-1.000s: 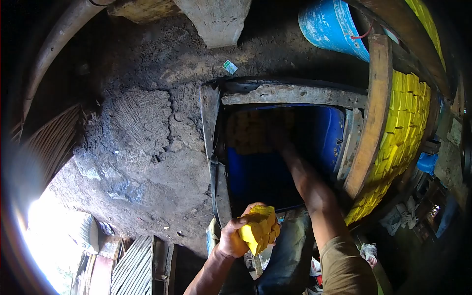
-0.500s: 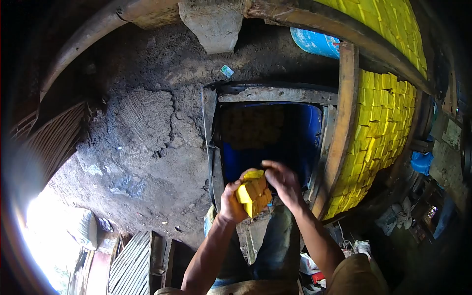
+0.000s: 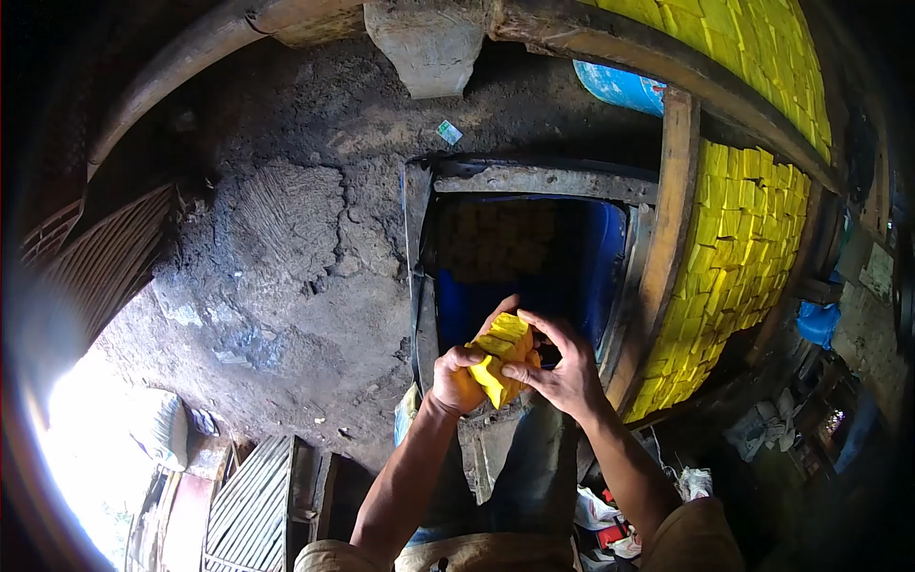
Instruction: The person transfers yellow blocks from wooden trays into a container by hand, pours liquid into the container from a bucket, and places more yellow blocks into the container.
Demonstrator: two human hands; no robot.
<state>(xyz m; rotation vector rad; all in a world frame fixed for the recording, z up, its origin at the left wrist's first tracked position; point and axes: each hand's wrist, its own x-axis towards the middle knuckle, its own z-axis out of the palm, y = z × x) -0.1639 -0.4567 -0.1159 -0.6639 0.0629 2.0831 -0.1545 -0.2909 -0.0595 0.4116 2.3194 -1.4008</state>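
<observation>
One square, wood-framed, blue-walled bin (image 3: 545,179) lies ahead; right of it, two sections of tightly packed yellow blocks (image 3: 734,248); beyond it, one partly hidden light-blue container (image 3: 618,86). By its near edge, left hand (image 3: 459,379) and right hand (image 3: 569,379) together grasp one yellow block clump (image 3: 505,351), pieces uncountable.

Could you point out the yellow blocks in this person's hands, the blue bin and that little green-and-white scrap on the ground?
Yellow blocks (image 3: 499,354): head view, top of the held bunch.
Blue bin (image 3: 600,267): head view, inner wall toward picture right.
Green-and-white scrap (image 3: 449,132): head view, middle of its face.
</observation>
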